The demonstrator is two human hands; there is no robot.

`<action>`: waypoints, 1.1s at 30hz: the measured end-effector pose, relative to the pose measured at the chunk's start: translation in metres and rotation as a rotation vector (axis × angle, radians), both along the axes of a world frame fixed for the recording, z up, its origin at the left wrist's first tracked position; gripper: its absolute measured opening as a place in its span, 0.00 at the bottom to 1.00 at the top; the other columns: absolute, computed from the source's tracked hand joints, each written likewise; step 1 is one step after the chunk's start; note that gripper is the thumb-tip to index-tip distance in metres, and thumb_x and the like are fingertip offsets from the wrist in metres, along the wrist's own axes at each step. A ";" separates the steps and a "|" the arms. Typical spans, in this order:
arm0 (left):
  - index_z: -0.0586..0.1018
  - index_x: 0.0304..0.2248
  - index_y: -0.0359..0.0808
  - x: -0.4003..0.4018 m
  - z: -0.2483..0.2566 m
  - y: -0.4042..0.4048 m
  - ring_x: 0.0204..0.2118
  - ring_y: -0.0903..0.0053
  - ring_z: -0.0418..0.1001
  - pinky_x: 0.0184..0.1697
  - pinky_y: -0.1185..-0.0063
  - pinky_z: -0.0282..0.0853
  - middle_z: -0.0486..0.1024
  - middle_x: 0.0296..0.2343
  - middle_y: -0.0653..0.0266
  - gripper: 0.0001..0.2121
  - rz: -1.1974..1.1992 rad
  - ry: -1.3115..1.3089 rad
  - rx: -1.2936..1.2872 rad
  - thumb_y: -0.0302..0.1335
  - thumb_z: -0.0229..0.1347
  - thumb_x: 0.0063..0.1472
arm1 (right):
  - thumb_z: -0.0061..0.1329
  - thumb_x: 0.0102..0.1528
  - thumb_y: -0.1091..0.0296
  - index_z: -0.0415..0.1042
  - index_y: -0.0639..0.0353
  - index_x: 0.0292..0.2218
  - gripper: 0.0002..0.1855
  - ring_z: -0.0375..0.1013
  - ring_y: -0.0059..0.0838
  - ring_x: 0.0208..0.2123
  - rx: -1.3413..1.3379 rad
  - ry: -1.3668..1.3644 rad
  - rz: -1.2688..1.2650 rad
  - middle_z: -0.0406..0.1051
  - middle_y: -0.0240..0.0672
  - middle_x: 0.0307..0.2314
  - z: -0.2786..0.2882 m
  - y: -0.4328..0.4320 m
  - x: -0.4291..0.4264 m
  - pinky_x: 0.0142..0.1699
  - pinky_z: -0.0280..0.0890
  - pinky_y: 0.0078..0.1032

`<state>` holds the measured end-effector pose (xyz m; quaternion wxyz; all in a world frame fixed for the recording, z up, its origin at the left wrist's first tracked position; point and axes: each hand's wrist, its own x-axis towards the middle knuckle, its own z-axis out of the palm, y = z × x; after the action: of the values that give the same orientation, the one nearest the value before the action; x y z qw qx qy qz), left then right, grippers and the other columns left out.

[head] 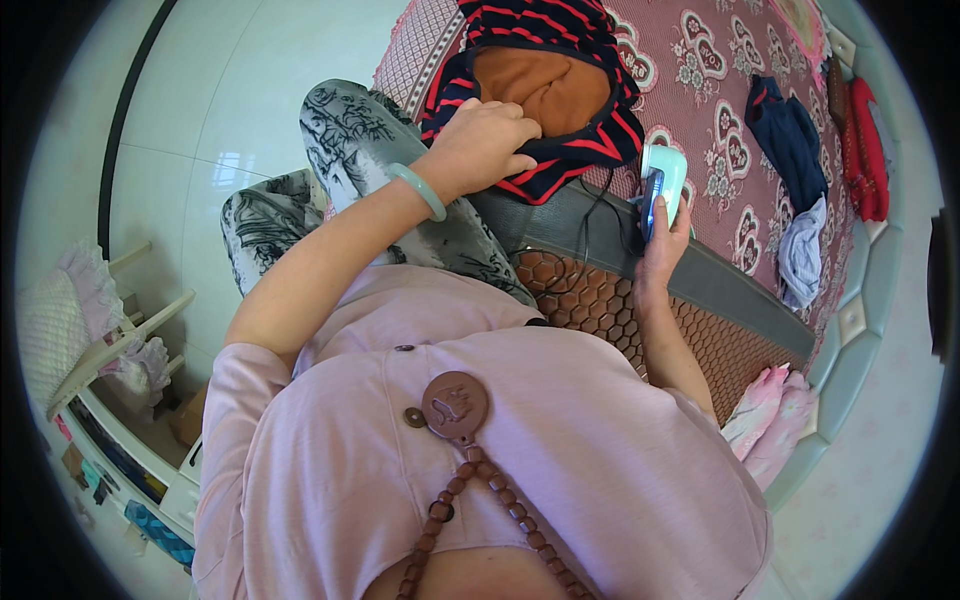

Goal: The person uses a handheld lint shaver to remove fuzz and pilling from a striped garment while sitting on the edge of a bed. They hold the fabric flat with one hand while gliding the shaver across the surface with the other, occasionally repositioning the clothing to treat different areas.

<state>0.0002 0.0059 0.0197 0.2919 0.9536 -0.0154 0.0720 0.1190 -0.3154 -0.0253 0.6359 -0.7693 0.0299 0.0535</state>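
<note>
My left hand (484,142), with a pale green bangle on its wrist, grips the near edge of a navy and red striped garment (540,28). The garment lies on the edge of a bed, partly over my leg. Its opening faces up and shows an orange-brown lining (544,86). To the right, my right hand (664,244) holds a mint-green electric fabric shaver (666,171) upright, apart from the garment. A blue glow shows on the shaver's dark side. The fingers behind it are partly hidden.
A black cord (586,225) loops beside the shaver over the bed's grey edge (720,289). Navy clothing (787,139) and a striped light-blue cloth (802,259) lie on the patterned bedspread (705,112). A chair with a quilted cover (56,322) stands at left.
</note>
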 end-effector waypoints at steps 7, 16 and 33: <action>0.80 0.37 0.35 0.014 -0.004 -0.018 0.37 0.60 0.77 0.41 0.66 0.70 0.76 0.30 0.57 0.11 0.039 0.004 -0.147 0.33 0.61 0.58 | 0.55 0.62 0.62 0.63 0.67 0.60 0.30 0.68 0.27 0.50 0.027 -0.049 0.002 0.68 0.39 0.52 -0.012 -0.003 -0.009 0.57 0.62 0.26; 0.77 0.31 0.34 0.015 0.019 -0.019 0.26 0.92 0.59 0.28 0.87 0.56 0.64 0.22 0.81 0.07 0.155 0.330 -0.998 0.29 0.60 0.65 | 0.54 0.62 0.63 0.61 0.66 0.61 0.31 0.66 0.27 0.52 0.129 -0.081 -0.037 0.66 0.38 0.52 -0.016 -0.001 -0.019 0.59 0.60 0.27; 0.78 0.44 0.30 -0.020 0.077 -0.016 0.37 0.90 0.71 0.42 0.88 0.66 0.77 0.36 0.73 0.10 0.238 0.365 -1.361 0.19 0.55 0.63 | 0.55 0.61 0.63 0.64 0.67 0.59 0.30 0.68 0.27 0.48 0.012 -0.208 -0.055 0.68 0.38 0.49 -0.021 -0.001 -0.024 0.57 0.61 0.26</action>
<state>-0.0198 -0.0102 0.0971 0.8105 0.5517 0.1862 -0.0635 0.0951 -0.3168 -0.0467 0.6414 -0.7658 -0.0155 -0.0441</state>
